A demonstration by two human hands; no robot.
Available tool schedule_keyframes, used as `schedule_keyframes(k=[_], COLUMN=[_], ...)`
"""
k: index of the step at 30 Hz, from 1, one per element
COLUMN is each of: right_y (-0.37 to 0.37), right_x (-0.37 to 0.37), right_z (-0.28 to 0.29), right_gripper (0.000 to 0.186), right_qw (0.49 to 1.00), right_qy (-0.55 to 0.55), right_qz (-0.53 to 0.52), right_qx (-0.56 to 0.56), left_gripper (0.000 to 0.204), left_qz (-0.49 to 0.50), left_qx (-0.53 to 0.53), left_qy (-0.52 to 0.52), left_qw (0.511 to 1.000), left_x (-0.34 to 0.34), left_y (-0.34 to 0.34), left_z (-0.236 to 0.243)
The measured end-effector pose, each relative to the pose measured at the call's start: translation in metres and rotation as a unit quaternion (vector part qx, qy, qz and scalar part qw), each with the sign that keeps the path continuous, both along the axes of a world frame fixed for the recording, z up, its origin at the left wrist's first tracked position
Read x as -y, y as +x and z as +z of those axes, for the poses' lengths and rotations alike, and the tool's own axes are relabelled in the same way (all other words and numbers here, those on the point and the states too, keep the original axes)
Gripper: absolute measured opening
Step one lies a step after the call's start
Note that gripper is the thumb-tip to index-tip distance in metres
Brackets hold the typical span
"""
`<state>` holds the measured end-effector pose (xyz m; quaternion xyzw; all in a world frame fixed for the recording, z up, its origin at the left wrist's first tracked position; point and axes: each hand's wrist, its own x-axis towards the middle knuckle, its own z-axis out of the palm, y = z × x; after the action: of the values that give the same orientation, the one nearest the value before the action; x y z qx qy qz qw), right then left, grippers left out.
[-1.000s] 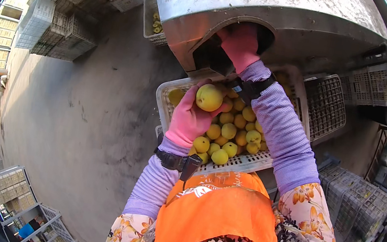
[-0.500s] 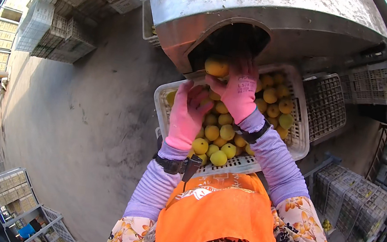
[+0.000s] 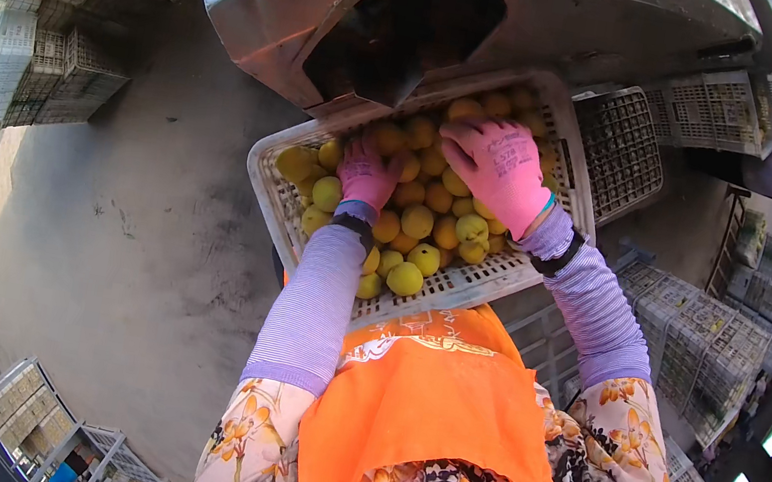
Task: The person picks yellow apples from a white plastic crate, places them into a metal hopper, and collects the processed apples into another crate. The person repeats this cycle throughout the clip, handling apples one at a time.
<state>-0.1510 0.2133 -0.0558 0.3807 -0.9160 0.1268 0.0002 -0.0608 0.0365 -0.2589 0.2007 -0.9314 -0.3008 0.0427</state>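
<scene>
The crate (image 3: 460, 298) sits below the hood (image 3: 271, 11), perhaps to catch fruit (image 3: 417, 221), its long axis slanting away rightward. My left hand (image 3: 368, 176) dips among the round fruit inside, which points no clear way, fingers part-curled; my right hand (image 3: 499, 166) arches loosely over more. Whether either grips any, I can't tell.

Crate stacks (image 3: 47, 71) at upper left, stained grey floor (image 3: 137, 222), crate pile (image 3: 689, 335) at right

White txt (image 3: 429, 349) on orange apron (image 3: 439, 416), print (image 3: 505, 149) on R glove (image 3: 507, 177); both illeg.
</scene>
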Motion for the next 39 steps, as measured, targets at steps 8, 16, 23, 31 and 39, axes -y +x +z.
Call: schedule_keyframes(k=[8, 16, 23, 31, 39], right_y=[0.060, 0.032, 0.065, 0.075, 0.031], right_x=[-0.084, -0.083, -0.023, 0.020, 0.065], right_z=[-0.113, -0.050, 0.036, 0.064, 0.054], right_gripper=[0.050, 0.083, 0.089, 0.083, 0.073], right_qw=[0.910, 0.926, 0.917, 0.925, 0.955], right_qy=[0.400, -0.016, -0.233, -0.254, -0.267], right_qz=[-0.077, -0.082, -0.056, -0.149, -0.130], right_qx=[0.074, 0.367, 0.318, 0.242, 0.016], left_gripper=[0.085, 0.084, 0.093, 0.093, 0.082], left_qz=[0.056, 0.073, 0.038, -0.007, 0.053], left_qx=[0.008, 0.074, 0.003, -0.100, -0.120], left_qy=[0.080, 0.641, 0.797, 0.733, 0.718], left_qw=[0.995, 0.760, 0.603, 0.673, 0.684], left_x=[-0.005, 0.006, 0.004, 0.026, 0.045], left_y=[-0.005, 0.030, 0.076, 0.073, 0.061], left_z=[0.001, 0.088, 0.200, 0.206, 0.217])
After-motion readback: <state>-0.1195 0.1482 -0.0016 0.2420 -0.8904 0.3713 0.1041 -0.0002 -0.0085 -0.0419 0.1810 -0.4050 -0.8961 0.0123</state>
